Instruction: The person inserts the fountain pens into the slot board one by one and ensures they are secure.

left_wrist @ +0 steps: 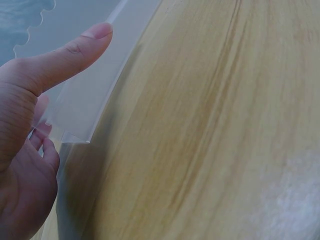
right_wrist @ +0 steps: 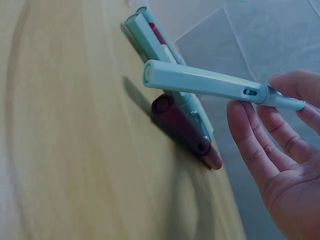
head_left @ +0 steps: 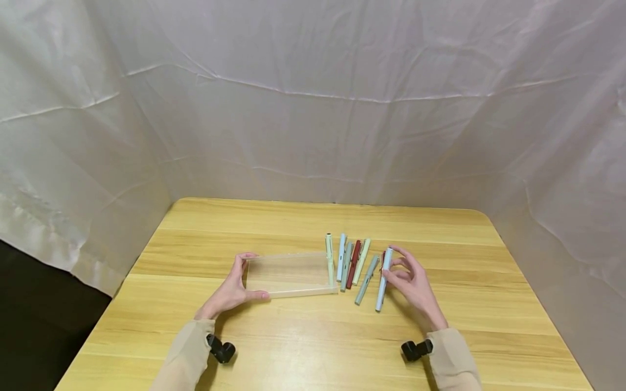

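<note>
Light blue pen (head_left: 383, 285), at the right of the pen group and apparently lifted, pinched in the right hand (head_left: 414, 286); long axis near to far, far end leaning slightly right. Just beside it, mostly hidden in the head view, a dark red pen (right_wrist: 183, 127). Well to the left, past the loose pens: clear tray (head_left: 303, 292), long axis left to right, hence roughly crosswise to the held pen. Tray's left end grasped by the left hand (head_left: 233, 290), thumb along the near edge. Between, on the surface (head_left: 313, 336) and nearer to the right hand: grey-green pen (head_left: 367, 281), pale green pen (head_left: 361, 263), and others. Overlapping the tray's right end, a leftmost pen (head_left: 330, 258), also pale green; inside or behind, impossible to tell. Beyond: pale cloth (head_left: 332, 136).
</note>
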### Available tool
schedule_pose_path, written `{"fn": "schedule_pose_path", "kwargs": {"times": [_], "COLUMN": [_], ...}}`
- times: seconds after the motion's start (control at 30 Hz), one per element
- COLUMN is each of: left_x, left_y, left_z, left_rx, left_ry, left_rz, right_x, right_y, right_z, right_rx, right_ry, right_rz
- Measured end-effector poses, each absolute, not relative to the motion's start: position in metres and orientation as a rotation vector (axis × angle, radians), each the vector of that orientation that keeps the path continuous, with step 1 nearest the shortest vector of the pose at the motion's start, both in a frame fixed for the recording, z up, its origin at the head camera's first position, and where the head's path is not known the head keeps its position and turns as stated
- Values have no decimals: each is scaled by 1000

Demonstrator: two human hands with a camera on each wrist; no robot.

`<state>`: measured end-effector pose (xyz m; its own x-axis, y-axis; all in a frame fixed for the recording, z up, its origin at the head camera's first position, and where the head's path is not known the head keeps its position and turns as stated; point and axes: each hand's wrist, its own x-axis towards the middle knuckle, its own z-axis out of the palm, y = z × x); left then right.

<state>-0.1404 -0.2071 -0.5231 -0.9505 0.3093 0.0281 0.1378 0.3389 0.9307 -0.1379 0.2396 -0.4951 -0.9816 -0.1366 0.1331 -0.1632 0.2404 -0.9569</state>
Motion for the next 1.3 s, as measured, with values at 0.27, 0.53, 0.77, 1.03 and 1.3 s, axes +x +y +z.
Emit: {"fn": "schedule_pose_path", "kwargs": {"times": [0.27, 0.53, 0.77, 1.03, 1.3], "left_x": [-141, -140, -139, -140, -140], "left_y": [-207, -207, -207, -207, -208], "left_z": [-523, -523, -522, -522, -521], "left_rx": [398, 399, 396, 406, 396], "left_ry": [2443, 2429, 2432, 2441, 2448], "left_rz": [1671, 1695, 1691, 1689, 1693], "right_x": [-139, -143, -148, -152, -159], "right_y": [231, 220, 207, 196, 182], "right_z": [-486, -479, -473, -464, -455], "right_rx": [368, 450, 481, 515, 544], "right_ry": [-2453, -2420, -2441, -2456, -2453], "right_rz": [1874, 1894, 1869, 1830, 1831]}}
